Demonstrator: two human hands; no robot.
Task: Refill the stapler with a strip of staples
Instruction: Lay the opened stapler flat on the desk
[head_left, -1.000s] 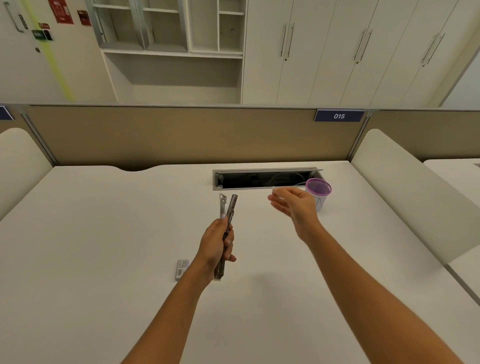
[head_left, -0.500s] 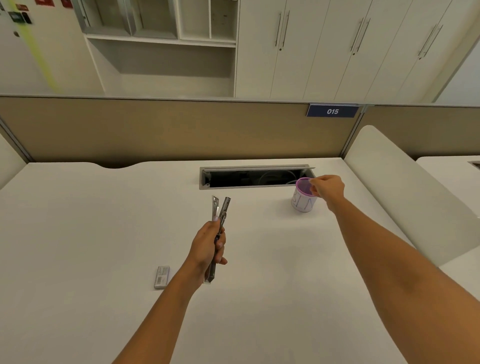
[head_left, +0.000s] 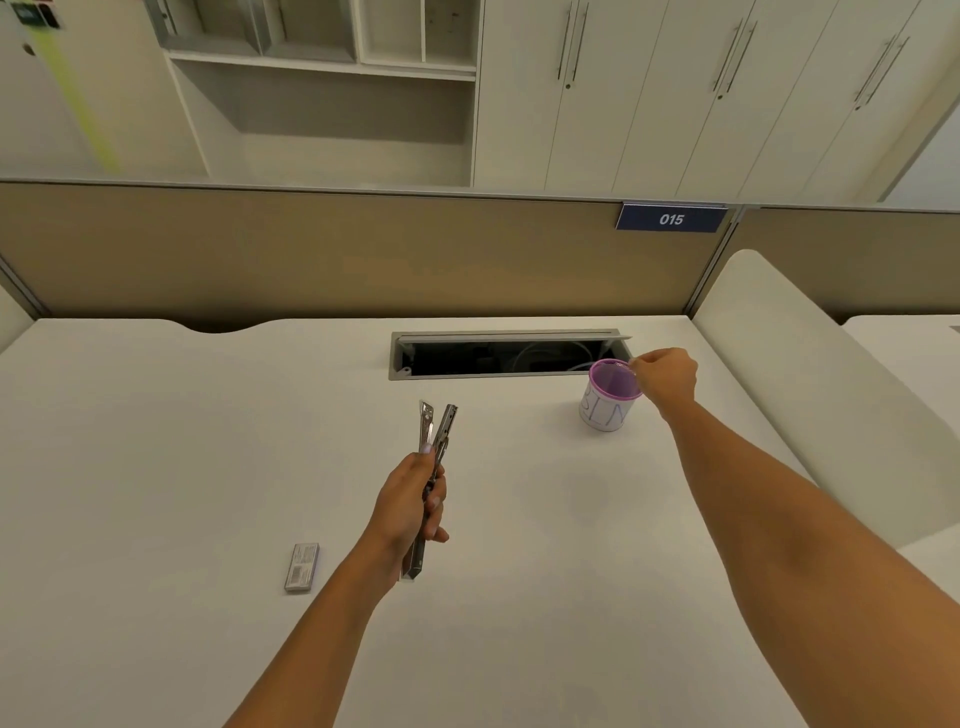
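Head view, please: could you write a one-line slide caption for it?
Left hand holds the opened stapler above the desk while the right hand reaches the purple-rimmed cup; staple box nearby.

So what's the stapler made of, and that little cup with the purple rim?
The stapler in the left hand looks like bare metal: silvery grey, thin, with bright glints along its opened arms. The cup, by the right hand, seems to be plastic or coated paper, I can't tell which: matte white wall with faint lettering and a see-through purple rim.
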